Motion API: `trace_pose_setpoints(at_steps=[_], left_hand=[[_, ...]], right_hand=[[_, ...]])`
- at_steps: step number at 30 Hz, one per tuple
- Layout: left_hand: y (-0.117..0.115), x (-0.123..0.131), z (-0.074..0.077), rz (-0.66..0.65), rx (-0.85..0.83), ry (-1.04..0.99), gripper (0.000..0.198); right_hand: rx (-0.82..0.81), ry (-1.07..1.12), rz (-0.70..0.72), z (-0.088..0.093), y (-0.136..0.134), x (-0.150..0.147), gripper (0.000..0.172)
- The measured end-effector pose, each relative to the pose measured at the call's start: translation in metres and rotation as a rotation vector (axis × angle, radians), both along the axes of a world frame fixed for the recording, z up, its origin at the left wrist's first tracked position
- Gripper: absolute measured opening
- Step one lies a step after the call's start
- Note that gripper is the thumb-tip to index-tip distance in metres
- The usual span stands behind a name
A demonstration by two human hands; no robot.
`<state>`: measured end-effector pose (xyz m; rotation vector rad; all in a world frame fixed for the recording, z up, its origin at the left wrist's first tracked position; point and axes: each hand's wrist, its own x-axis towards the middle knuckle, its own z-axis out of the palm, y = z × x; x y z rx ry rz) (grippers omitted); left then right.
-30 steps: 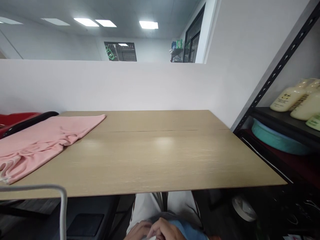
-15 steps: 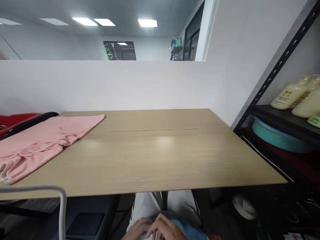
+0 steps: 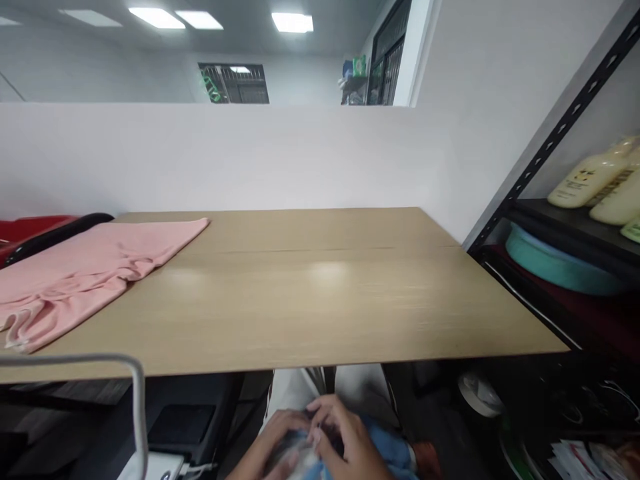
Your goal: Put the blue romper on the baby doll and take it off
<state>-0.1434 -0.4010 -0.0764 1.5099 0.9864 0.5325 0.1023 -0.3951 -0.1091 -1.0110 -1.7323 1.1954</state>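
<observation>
Both hands are low in the view, over the lap and below the table's front edge. My left hand (image 3: 286,430) has its fingers curled beside a blurred, pale, bluish bundle (image 3: 300,450). My right hand (image 3: 336,430) is bent over the same bundle, thumb and fingers close together near its top. Blur and overlap hide what exactly the fingers grip. A pink cloth (image 3: 95,267) lies with folds on the left of the wooden table (image 3: 310,300).
A grey cable or tube (image 3: 140,407) curves across the lower left. At the left edge is a red container (image 3: 35,230). The black shelf (image 3: 575,223) on the right holds cream bottles (image 3: 583,180) and a teal basin (image 3: 555,263). A white device (image 3: 153,467) is at lower left.
The view has tilted down slightly. Both hands have risen and spread a little apart, and more of the pale bundle shows between them.
</observation>
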Motion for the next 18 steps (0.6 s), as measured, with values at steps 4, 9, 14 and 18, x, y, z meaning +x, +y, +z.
trace_pose_setpoints(at_steps=[4, 9, 14, 18], left_hand=[[-0.004, 0.019, 0.017, 0.122, -0.035, -0.088, 0.036], [-0.003, 0.041, 0.025, 0.328, 0.051, -0.165, 0.030], [-0.003, 0.054, 0.028, 0.438, 0.145, -0.178, 0.030], [-0.002, 0.060, 0.037, 0.408, 0.160, -0.164, 0.023]], right_hand=[[0.093, 0.054, -0.239, 0.023, -0.008, 0.004, 0.019], [0.274, 0.061, -0.389, 0.024, -0.012, 0.007, 0.015], [0.439, 0.062, -0.445, 0.031, -0.010, 0.010, 0.030], [0.608, 0.074, -0.431, 0.033, -0.008, 0.010, 0.052]])
